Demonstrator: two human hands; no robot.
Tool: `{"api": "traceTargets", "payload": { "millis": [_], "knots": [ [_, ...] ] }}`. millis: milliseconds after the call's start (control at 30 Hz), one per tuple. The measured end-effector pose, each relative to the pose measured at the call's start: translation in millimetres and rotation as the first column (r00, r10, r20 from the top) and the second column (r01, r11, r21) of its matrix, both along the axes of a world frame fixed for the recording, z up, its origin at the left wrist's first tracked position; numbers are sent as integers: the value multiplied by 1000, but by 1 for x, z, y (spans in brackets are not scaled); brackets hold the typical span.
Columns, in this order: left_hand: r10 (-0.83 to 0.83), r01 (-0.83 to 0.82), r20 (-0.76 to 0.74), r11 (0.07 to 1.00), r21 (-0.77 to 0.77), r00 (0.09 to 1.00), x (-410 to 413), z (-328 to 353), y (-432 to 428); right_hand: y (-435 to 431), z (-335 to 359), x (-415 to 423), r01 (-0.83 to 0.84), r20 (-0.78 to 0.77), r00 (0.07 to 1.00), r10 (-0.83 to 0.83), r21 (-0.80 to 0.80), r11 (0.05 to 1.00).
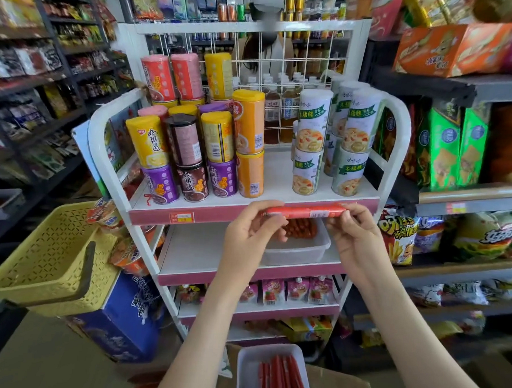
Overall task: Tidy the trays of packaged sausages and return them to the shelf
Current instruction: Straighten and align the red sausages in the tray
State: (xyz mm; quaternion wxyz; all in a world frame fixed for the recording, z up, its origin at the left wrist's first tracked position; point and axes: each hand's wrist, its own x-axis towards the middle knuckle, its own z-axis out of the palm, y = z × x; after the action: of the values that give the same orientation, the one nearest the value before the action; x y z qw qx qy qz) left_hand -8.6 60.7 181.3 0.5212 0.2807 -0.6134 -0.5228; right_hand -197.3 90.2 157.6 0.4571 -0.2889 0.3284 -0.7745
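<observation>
Head view: your left hand [248, 229] and right hand [355, 234] pinch the ends of the sausage stick [304, 211], likely light, slick and bendy, so end grips suit it.

Shop interior brightly and evenly lit; light diffuse, source not seen. Brightest rendering given to white rack [279, 177], shelf boards near washed out. Only soft, faint shadows cast. Centre resolved best: left hand [248, 231], right hand [354, 236] and red sausage stick [304, 211] fairly sharp. At left, dark shelving [33, 96] dim, smeared by blur. Smudged patch noted at top centre. Rack posts bowed, side shelves curved by wide-angle distortion. Mild sheen seen on cans [160, 142].
</observation>
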Motion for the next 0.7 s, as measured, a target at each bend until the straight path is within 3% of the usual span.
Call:
{"api": "traceTargets", "payload": {
  "millis": [133, 333, 433, 500, 567, 700],
  "knots": [
    [-40, 35, -147, 999, -31, 988, -5, 5, 8, -4, -9, 10, -83, 84, 993, 77, 71, 994],
    [82, -82, -9, 978, -193, 997, -3, 4, 14, -2, -23, 19, -161, 155, 978, 138, 145, 976],
    [84, -33, 148, 947, -319, 985, -8, 0, 16, 0, -27, 25, -198, 111, 977, 180, 185, 963],
    [57, -3, 176, 956, -295, 983, -12, -4, 20, 2, -29, 27, -231, 31, 973, 229, 208, 950],
    [86, -30, 183, 956, -291, 979, -13, -7, 22, 5, -32, 27, -210, -163, 952, 258, 267, 941],
    [218, -143, 219, 939, -314, 951, -10, -12, 21, 15, -21, 32, -47, -679, 701, 219, 263, 964]
  ]
}}
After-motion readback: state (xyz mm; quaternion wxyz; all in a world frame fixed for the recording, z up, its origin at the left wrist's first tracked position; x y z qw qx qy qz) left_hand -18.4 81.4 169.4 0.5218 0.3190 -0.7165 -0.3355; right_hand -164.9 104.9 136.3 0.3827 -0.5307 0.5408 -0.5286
